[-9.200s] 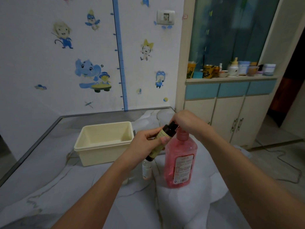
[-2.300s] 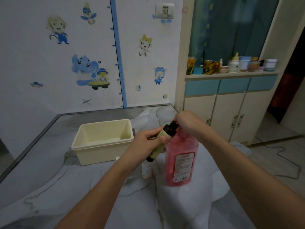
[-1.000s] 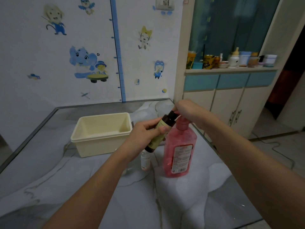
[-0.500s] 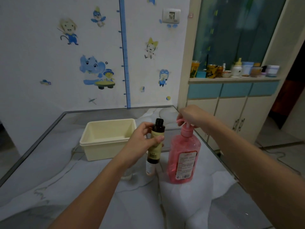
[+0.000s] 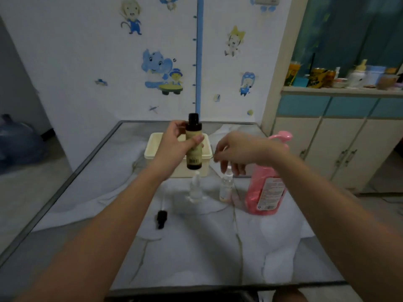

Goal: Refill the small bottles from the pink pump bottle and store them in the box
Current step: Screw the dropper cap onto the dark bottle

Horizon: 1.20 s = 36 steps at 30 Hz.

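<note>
Underneath both hands runs a marble-patterned counter (image 5: 196, 247) against a stickered wall (image 5: 87, 51). Left hand (image 5: 174, 147) grips the dark bottle (image 5: 193, 141) upright before the cream box (image 5: 152, 149); right hand (image 5: 237, 149) hovers loose-fingered beside the pink pump bottle (image 5: 265, 192), above two small clear bottles (image 5: 225, 186).

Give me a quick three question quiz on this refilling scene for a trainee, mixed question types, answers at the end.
1. True or false: the left hand holds the dark bottle upright.
2. The right hand is: A) pressing the pump of the pink bottle; B) off the pump, holding nothing; C) in the box.
3. Fill in: the black cap lies on the ____.

Key: 1 true; 2 B; 3 table.
</note>
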Each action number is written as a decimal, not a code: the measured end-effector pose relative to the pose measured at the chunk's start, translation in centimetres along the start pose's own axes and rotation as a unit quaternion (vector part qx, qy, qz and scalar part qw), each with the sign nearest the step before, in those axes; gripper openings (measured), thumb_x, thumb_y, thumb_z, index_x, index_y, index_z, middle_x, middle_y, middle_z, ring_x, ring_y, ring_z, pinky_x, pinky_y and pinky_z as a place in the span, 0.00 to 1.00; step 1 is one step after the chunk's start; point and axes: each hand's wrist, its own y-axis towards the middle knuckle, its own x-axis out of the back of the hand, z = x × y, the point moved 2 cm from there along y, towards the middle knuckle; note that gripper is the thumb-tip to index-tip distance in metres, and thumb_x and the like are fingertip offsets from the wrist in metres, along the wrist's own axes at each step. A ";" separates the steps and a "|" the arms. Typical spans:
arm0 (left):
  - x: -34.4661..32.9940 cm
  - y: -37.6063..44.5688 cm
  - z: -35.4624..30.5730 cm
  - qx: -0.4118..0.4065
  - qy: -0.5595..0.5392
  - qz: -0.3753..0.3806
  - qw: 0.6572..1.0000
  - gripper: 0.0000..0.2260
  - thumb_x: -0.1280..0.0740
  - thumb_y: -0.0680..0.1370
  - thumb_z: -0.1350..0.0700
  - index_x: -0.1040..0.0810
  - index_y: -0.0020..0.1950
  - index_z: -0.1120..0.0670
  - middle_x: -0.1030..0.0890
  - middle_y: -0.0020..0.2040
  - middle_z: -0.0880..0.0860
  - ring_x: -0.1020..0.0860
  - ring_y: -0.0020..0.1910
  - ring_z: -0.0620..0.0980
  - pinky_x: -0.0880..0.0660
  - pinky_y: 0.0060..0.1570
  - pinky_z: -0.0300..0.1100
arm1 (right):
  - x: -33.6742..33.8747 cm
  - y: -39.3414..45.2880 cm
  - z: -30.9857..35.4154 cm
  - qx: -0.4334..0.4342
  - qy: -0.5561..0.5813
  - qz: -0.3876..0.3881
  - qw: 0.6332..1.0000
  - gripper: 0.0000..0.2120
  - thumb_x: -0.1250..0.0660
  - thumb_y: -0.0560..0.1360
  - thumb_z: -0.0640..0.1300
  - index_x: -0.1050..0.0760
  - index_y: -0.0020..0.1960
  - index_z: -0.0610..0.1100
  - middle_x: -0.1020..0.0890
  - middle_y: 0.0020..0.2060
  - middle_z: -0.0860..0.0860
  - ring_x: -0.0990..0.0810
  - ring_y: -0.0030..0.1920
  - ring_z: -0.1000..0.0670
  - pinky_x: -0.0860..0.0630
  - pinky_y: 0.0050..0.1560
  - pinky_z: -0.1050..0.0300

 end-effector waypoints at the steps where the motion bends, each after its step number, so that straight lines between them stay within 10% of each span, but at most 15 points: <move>1: 1.0 -0.1 -0.1 -0.003 0.006 -0.009 1.000 0.19 0.24 0.66 0.52 0.28 0.52 0.48 0.21 0.57 0.55 0.21 0.56 0.62 0.24 0.56 0.63 | -2.0 0.6 0.2 -0.006 -0.009 0.032 0.999 0.09 0.38 0.78 0.39 0.23 0.55 0.35 0.15 0.41 0.42 0.22 0.25 0.51 0.25 0.24 0.61; 12: 6.0 -1.9 0.9 0.009 0.032 -0.052 0.998 0.21 0.24 0.64 0.50 0.28 0.53 0.46 0.21 0.57 0.54 0.20 0.55 0.61 0.24 0.58 0.62 | -18.8 6.2 3.4 -0.056 -0.111 0.061 0.990 0.18 0.34 0.72 0.54 0.31 0.34 0.41 0.20 0.35 0.42 0.18 0.37 0.41 0.18 0.43 0.51; 18: 6.2 -2.0 1.2 0.010 0.035 -0.044 0.998 0.21 0.25 0.64 0.50 0.29 0.52 0.44 0.21 0.57 0.52 0.20 0.56 0.60 0.24 0.59 0.61 | -20.0 6.6 2.6 -0.045 -0.113 0.043 0.992 0.11 0.34 0.73 0.43 0.28 0.53 0.38 0.19 0.52 0.39 0.18 0.51 0.40 0.20 0.49 0.49; 36: 7.9 -1.8 1.2 -0.013 0.044 -0.060 0.997 0.16 0.25 0.72 0.58 0.28 0.53 0.46 0.21 0.57 0.53 0.20 0.55 0.56 0.22 0.55 0.58 | -11.1 4.2 4.3 0.026 0.170 -0.194 0.966 0.13 0.33 0.72 0.50 0.24 0.47 0.41 0.19 0.37 0.47 0.18 0.33 0.47 0.21 0.30 0.55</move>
